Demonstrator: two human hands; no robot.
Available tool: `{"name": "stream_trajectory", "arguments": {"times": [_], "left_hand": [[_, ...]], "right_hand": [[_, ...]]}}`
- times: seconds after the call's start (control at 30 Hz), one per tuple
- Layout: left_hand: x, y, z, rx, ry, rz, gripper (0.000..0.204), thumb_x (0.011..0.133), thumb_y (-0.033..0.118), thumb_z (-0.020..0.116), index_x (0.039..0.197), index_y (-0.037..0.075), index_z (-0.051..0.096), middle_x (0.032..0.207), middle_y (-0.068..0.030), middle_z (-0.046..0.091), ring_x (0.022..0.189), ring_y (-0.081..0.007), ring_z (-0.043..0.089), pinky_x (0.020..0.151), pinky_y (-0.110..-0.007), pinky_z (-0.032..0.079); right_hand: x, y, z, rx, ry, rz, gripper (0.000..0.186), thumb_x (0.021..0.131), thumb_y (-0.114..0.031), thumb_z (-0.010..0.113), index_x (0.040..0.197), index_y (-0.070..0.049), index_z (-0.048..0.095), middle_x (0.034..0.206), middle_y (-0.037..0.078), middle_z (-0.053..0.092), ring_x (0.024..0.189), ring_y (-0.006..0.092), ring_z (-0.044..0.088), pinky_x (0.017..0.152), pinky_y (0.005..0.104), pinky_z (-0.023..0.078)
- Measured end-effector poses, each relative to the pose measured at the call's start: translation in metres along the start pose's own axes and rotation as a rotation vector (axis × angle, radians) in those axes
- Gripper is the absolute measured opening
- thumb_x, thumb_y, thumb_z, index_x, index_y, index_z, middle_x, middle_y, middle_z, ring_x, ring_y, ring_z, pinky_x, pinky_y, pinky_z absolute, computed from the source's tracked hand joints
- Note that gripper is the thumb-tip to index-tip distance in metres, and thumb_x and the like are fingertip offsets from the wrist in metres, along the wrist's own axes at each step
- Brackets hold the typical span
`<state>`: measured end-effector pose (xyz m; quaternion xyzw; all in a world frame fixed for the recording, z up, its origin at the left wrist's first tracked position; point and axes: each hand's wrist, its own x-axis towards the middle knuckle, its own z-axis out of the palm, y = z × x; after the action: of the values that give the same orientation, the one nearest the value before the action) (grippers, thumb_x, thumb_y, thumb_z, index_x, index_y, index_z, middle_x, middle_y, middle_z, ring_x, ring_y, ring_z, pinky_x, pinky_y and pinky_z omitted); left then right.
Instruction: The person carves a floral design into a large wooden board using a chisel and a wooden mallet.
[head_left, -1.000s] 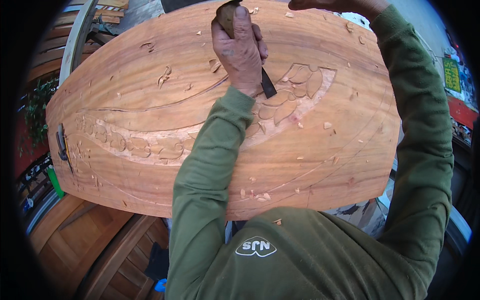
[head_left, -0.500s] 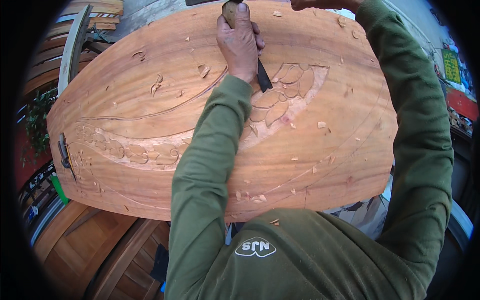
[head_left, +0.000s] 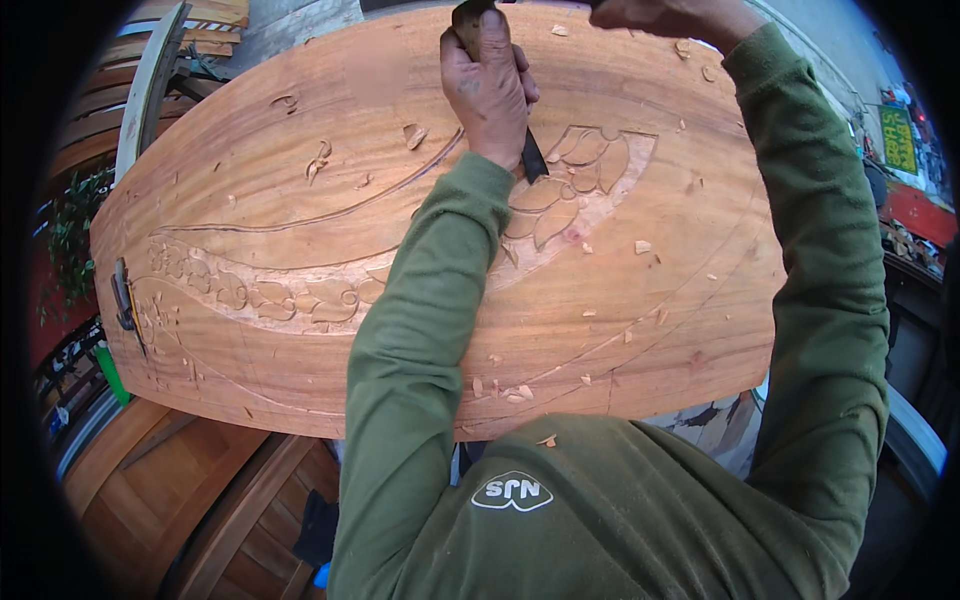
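Note:
My left hand (head_left: 487,85) is wrapped around the wooden handle of a chisel (head_left: 536,160), thumb along its top. The dark blade slants down to the wood, its tip against the carved leaf pattern (head_left: 560,205). That pattern is cut into a broad, curved-looking wooden panel (head_left: 580,360); my left forearm hides its middle part. At the top edge my right hand (head_left: 660,14) is closed around a dark tool, mostly cut off by the frame, so I cannot make out its kind.
Wood chips (head_left: 415,135) lie scattered over the panel. At its left end rest a dark-handled tool (head_left: 122,295) and a thin pointed one. Panelled wooden pieces (head_left: 150,490) lie below left; slats (head_left: 180,40) and a pale beam (head_left: 148,100) stand at the far left.
The view has shifted slightly. My left hand and the chisel sit a little further right and lower in the picture, still on the leaf pattern. My right hand has shifted slightly, its fingers still closed.

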<state>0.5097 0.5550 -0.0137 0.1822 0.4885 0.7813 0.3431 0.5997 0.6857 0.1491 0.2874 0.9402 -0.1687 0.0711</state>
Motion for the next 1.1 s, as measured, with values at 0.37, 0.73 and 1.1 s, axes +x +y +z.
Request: {"name": "stream_trajectory", "arguments": {"times": [0.37,0.73,1.1], "left_hand": [[-0.024,0.056,-0.062,0.046,0.021,0.063,0.06,0.11,0.063,0.051,0.128,0.007,0.055,0.075,-0.0028,0.055,0.047,-0.009,0.05,0.038,-0.023,0.033],[-0.008,0.029,-0.065,-0.025,0.078,0.099,0.052,0.107,0.061,0.059,0.121,0.01,0.054,0.075,-0.005,0.059,0.046,-0.0111,0.053,0.037,-0.024,0.034],[-0.014,0.043,-0.033,0.007,0.06,0.024,0.036,0.111,0.044,0.061,0.128,0.012,0.061,0.068,0.0025,0.053,0.043,-0.005,0.046,0.036,-0.022,0.035]], "right_hand": [[-0.052,0.025,0.015,0.37,0.318,-0.134,0.079,0.077,-0.003,0.08,0.152,-0.002,0.056,0.139,0.017,0.069,0.124,0.0243,0.065,0.109,0.0354,0.051],[-0.063,0.02,0.03,0.506,0.457,-0.135,0.083,0.08,-0.005,0.087,0.155,0.001,0.051,0.144,0.014,0.065,0.134,0.0196,0.058,0.115,0.0331,0.045],[0.014,-0.012,0.028,0.534,0.584,-0.184,0.086,0.082,-0.006,0.082,0.158,0.001,0.043,0.127,0.021,0.068,0.113,0.0236,0.068,0.102,0.0345,0.054]]}}
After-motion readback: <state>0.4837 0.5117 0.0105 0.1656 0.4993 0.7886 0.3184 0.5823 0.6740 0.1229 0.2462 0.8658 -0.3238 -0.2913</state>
